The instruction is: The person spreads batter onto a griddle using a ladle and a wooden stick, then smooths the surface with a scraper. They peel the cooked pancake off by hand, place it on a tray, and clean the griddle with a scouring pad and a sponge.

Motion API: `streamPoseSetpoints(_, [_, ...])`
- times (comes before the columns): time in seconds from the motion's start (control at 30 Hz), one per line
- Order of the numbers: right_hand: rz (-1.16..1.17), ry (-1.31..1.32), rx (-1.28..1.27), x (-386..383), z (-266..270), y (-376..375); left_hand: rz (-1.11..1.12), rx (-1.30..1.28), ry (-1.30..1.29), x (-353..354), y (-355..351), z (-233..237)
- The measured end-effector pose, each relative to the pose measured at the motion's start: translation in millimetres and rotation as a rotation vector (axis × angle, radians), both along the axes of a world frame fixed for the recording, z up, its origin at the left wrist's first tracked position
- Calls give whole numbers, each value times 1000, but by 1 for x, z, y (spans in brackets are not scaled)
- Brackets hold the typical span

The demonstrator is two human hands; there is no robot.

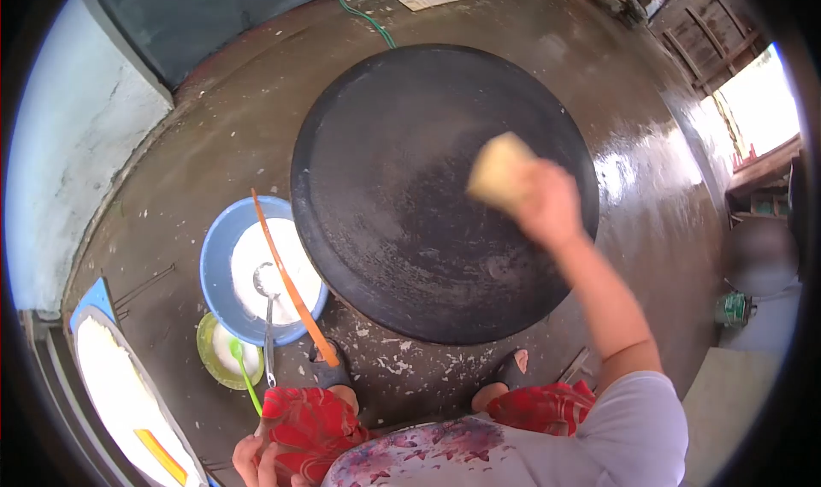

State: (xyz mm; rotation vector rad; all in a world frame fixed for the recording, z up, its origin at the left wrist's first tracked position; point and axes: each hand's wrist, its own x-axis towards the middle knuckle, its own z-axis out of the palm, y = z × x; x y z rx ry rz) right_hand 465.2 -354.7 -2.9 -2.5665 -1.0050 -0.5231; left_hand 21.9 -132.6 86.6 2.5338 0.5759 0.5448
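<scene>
Down by the lower edge, the left hand (pixel 256 461) lies on a knee in red patterned cloth. The frame cuts it off, so I cannot tell whether its fingers are curled or spread. Just ahead of that hand, on the grey concrete floor (pixel 214 128), stand a small green bowl (pixel 209 350) with a green spoon (pixel 244 371) and a blue plastic bowl (pixel 214 265) of white batter. A metal ladle (pixel 268 316) and a long orange stick (pixel 291 286) lie across the blue plastic bowl.

Between the two hands spreads the wide, round black griddle (pixel 385 205). It looks heavy, rigid and likely greasy, nothing to lift one-handed.

Out to the right, the right hand (pixel 552 205) is clamped on a pale yellow soft pad (pixel 499 172) over the griddle's right part; blur hides whether they touch. The pad looks light and squashy, easy to grip, and a full-fist hold from behind suits it.
</scene>
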Motion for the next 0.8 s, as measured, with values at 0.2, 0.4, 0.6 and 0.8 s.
streamPoseSetpoints(0.2, [-671,125,-203,100,-34,-96,0,-11,-16,-6,1,1])
streamPoseSetpoints(0.4, [394,185,-49,-154,-3,8,-11,-12,-6,6,-1,0])
streamPoseSetpoints(0.6, [3,-128,-152,-59,-9,-95,-8,-15,60,6,7,3])
streamPoseSetpoints(0.8, [-448,-30,-211,113,-40,-6,26,-37,9,-8,-2,-2])
